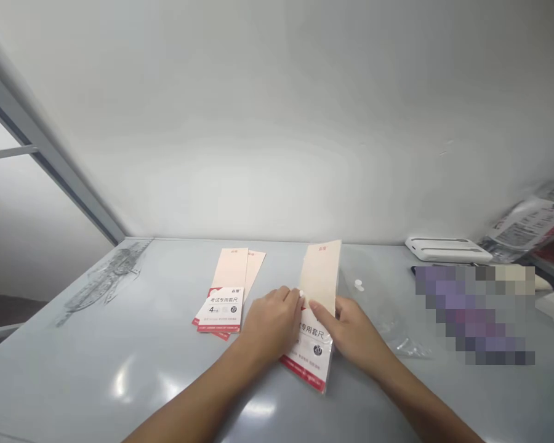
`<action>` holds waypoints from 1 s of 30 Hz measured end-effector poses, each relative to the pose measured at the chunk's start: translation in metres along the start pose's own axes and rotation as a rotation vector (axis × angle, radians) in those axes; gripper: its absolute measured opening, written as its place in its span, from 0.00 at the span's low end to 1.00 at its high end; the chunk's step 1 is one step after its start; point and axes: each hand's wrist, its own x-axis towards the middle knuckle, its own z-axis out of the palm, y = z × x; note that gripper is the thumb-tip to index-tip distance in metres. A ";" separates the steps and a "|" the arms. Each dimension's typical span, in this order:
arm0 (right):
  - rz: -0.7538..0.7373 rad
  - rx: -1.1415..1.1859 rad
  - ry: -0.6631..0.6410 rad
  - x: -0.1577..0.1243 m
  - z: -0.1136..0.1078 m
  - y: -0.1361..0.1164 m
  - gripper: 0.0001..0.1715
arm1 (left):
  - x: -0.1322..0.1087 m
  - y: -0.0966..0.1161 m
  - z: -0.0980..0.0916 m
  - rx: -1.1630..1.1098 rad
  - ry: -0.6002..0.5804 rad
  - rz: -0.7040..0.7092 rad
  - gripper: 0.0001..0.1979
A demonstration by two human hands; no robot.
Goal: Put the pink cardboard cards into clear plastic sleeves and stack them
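Your right grip point(339, 311) is pinching the sleeved card point(322, 283) by its right edge, thumb pressing on its front; your left grip point(277, 320) is curling over its left edge, a white dot point(301, 294) showing at the fingertips, though whether it is pinching anything you cannot tell. The sleeved card is slanting between the fanned cards point(222, 311) and the clear bag point(397, 335)

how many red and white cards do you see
3: one card in the right hand, left hand against it; an upper card overlapping a lower card on the table. More could hide underneath.
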 end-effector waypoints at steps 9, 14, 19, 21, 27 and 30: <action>0.026 -0.012 -0.029 -0.001 -0.002 -0.002 0.18 | -0.001 -0.002 -0.002 0.031 -0.133 0.118 0.12; 0.047 0.007 0.001 -0.002 -0.004 -0.005 0.16 | -0.001 -0.002 -0.005 0.041 -0.147 0.156 0.08; 0.040 0.028 -0.015 -0.002 -0.003 -0.002 0.16 | -0.001 -0.003 -0.009 0.032 -0.142 0.188 0.08; 0.033 0.045 -0.019 -0.001 -0.003 -0.001 0.16 | 0.000 -0.004 -0.010 0.010 -0.144 0.180 0.08; 0.011 0.095 -0.023 0.000 -0.001 -0.001 0.18 | -0.001 -0.007 -0.007 -0.099 -0.095 0.166 0.10; -0.003 0.119 -0.021 -0.002 -0.001 -0.001 0.18 | -0.001 -0.008 -0.006 -0.174 -0.037 0.142 0.12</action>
